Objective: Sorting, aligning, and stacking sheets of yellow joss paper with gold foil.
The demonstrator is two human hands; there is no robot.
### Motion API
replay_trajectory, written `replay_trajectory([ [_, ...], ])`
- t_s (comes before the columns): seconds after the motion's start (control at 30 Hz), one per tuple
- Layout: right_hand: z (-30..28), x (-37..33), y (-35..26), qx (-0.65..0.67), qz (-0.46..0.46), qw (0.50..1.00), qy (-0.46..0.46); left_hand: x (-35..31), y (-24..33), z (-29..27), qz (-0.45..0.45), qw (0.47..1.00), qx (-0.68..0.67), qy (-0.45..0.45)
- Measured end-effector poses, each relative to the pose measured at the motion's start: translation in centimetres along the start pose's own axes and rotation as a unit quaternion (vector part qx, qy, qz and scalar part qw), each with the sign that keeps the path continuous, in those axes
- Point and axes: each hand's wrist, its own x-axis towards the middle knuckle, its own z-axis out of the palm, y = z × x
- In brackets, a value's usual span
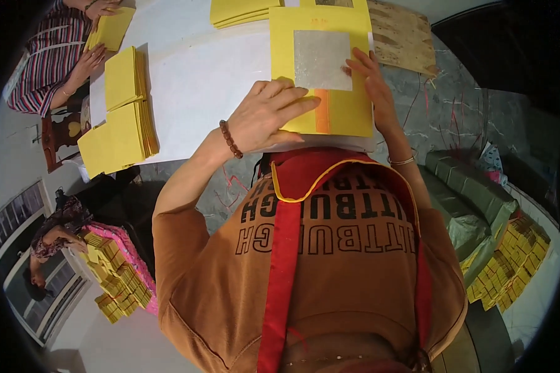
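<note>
A yellow sheet of paper point(283, 56) lies before me at the table's edge, with a silver-grey square point(322, 59) and a short orange band point(323, 112) on it. My left hand point(270, 112) rests on its lower left part, fingers stretched toward the orange band and the thumb near the bottom edge. My right hand point(375, 84) lies along the sheet's right side, its fingertips by the square's edge. The fingers of both hands are extended. Whether this is one sheet or the top of a stack, I cannot tell.
Folded yellow paper stacks point(123, 78) line the white table's point(199, 93) left end. Another yellow stack point(242, 11) lies at the far side. A person in a striped top point(53, 43) handles yellow paper at far left. Yellow bundles point(510, 264) stand low on the right, beside green wrapping point(466, 186).
</note>
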Motion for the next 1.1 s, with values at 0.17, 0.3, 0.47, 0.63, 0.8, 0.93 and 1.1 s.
replay_trajectory([
  [0.17, 0.2, -0.3, 0.9, 0.009, -0.016, 1.000, -0.007, -0.1, 0.0, 0.5, 0.010, 1.000, 0.002, 0.023],
  [0.3, 0.6, -0.5, 0.9, 0.008, -0.031, 0.999, 0.018, -0.1, 0.0, 0.7, 0.010, 0.999, -0.006, 0.040],
  [0.47, 0.3, -0.5, 0.7, -0.012, -0.059, 0.995, 0.084, -0.6, -0.7, 0.7, 0.004, 0.996, -0.065, 0.068],
  [0.63, -0.1, -0.7, 1.5, -0.001, -0.009, 1.000, 0.026, 0.1, 0.6, -0.2, -0.042, 0.996, -0.057, 0.058],
  [0.8, 0.2, -0.7, 1.4, -0.013, -0.051, 0.997, 0.058, -0.2, 0.6, 0.2, 0.031, 0.998, 0.035, 0.043],
  [0.93, 0.2, -0.7, 1.0, -0.003, -0.089, 0.994, 0.068, -0.7, 0.6, 0.7, -0.005, 0.996, 0.080, 0.028],
  [1.1, 0.6, -0.8, 0.6, 0.039, -0.065, 0.995, 0.066, -0.8, 0.6, 1.3, -0.013, 0.998, 0.063, 0.022],
])
